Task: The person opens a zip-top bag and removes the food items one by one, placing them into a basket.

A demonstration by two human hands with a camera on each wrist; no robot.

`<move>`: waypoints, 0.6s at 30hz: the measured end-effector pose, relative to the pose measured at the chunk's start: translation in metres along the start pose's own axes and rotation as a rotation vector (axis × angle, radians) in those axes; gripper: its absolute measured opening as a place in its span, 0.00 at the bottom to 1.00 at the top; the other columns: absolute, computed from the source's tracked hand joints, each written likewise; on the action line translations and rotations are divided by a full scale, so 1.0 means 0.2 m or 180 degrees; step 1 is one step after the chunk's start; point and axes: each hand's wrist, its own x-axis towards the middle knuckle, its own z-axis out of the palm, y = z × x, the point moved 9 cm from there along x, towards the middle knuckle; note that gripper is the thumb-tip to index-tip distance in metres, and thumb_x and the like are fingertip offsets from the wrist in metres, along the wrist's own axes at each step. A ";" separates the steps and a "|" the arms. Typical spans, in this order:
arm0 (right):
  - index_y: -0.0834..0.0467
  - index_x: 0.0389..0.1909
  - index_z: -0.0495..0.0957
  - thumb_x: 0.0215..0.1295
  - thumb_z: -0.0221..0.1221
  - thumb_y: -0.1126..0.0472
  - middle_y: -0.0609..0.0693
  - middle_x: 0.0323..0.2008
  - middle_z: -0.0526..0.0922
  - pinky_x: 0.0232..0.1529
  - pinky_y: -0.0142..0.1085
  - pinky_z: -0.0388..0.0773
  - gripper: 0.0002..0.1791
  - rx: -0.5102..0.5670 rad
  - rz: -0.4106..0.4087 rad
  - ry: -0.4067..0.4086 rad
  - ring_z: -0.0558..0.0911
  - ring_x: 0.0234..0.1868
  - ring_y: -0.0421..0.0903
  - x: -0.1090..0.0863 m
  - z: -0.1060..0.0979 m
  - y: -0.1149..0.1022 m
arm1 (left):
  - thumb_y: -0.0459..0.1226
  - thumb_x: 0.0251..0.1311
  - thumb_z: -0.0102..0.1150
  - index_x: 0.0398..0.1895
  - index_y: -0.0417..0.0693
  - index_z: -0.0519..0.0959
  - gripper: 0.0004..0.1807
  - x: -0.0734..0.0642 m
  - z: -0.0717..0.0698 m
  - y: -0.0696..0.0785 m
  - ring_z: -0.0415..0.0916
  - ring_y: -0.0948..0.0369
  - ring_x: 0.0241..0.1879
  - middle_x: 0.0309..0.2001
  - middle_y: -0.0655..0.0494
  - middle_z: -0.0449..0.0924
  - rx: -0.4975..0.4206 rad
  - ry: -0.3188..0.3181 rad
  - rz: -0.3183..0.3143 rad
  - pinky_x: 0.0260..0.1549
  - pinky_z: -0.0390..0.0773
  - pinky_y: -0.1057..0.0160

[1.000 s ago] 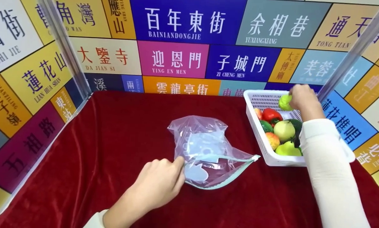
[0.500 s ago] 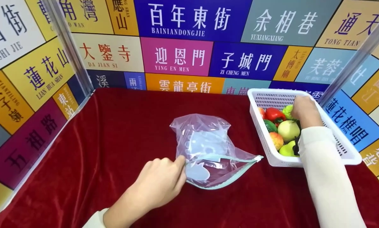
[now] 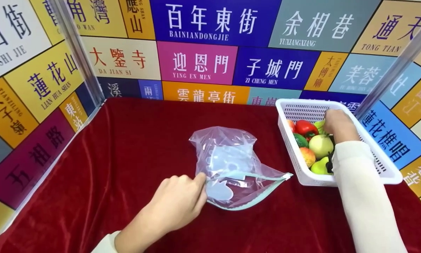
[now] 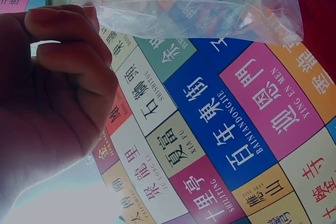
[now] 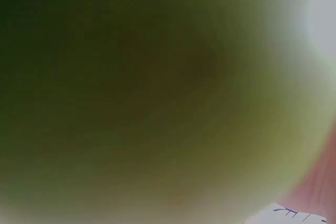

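Note:
In the head view my left hand (image 3: 178, 200) pinches the left edge of a clear slider zip bag (image 3: 221, 140) lying on the red cloth. The bag's mouth gapes toward me, with its slider at the right end. In the left wrist view my curled left fingers and the bag (image 4: 226, 17) show at the top. My right hand (image 3: 338, 123) reaches into a white basket (image 3: 368, 149), curled over a lime-green lobed vegetable (image 3: 319, 127); its fingertips are hidden. A blurred green surface (image 5: 157, 103) fills most of the right wrist view.
Inside the basket lie a red bell pepper (image 3: 306, 127), a round pale-green fruit (image 3: 320, 146), a red-yellow fruit (image 3: 307, 156), a green pear (image 3: 320, 166) and a dark-green item (image 3: 301, 140). Signboard walls (image 3: 210, 21) stand behind the red cloth (image 3: 140, 140).
My right hand has lowered the lime-green vegetable from above the basket down among the other produce. The left hand keeps hold of the bag. The head view has shifted slightly.

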 end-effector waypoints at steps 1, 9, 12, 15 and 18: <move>0.75 0.45 0.73 0.54 0.55 0.74 0.76 0.44 0.76 0.45 0.57 0.74 0.16 0.0015 0.0008 0.0032 0.75 0.40 0.65 -0.01 -0.01 0.01 | 0.41 0.67 0.53 0.27 0.49 0.70 0.11 0.00 0.00 0.00 0.58 0.63 0.11 0.12 0.62 0.59 -0.0003 -0.0002 0.0004 0.11 0.60 0.65; 0.73 0.59 0.70 0.56 0.55 0.74 0.77 0.51 0.74 0.53 0.65 0.71 0.26 -0.0053 0.0122 0.0306 0.74 0.50 0.74 -0.05 -0.14 -0.04 | 0.40 0.66 0.54 0.27 0.49 0.70 0.10 0.00 0.00 0.00 0.56 0.65 0.12 0.12 0.62 0.58 -0.0021 -0.0034 0.0002 0.11 0.58 0.67; 0.70 0.63 0.69 0.59 0.53 0.72 0.77 0.53 0.74 0.49 0.65 0.72 0.28 -0.0031 0.0037 0.0472 0.76 0.48 0.74 -0.11 -0.24 -0.12 | 0.39 0.66 0.53 0.26 0.49 0.69 0.10 0.00 0.00 0.01 0.54 0.66 0.12 0.12 0.63 0.57 -0.0025 0.0003 0.0017 0.11 0.57 0.67; 0.68 0.66 0.68 0.66 0.51 0.67 0.75 0.59 0.74 0.49 0.64 0.73 0.27 0.0083 -0.0111 0.0679 0.76 0.49 0.73 -0.21 -0.34 -0.24 | 0.39 0.65 0.53 0.25 0.50 0.68 0.11 -0.01 -0.01 0.01 0.53 0.67 0.13 0.12 0.63 0.57 -0.0036 0.0022 0.0039 0.11 0.56 0.67; 0.65 0.68 0.68 0.72 0.50 0.61 0.72 0.63 0.72 0.54 0.66 0.71 0.26 0.0230 -0.0270 0.0895 0.75 0.54 0.72 -0.37 -0.42 -0.38 | 0.39 0.65 0.54 0.26 0.49 0.68 0.10 0.00 -0.01 0.02 0.55 0.65 0.12 0.12 0.62 0.58 -0.0007 0.0044 0.0038 0.11 0.58 0.66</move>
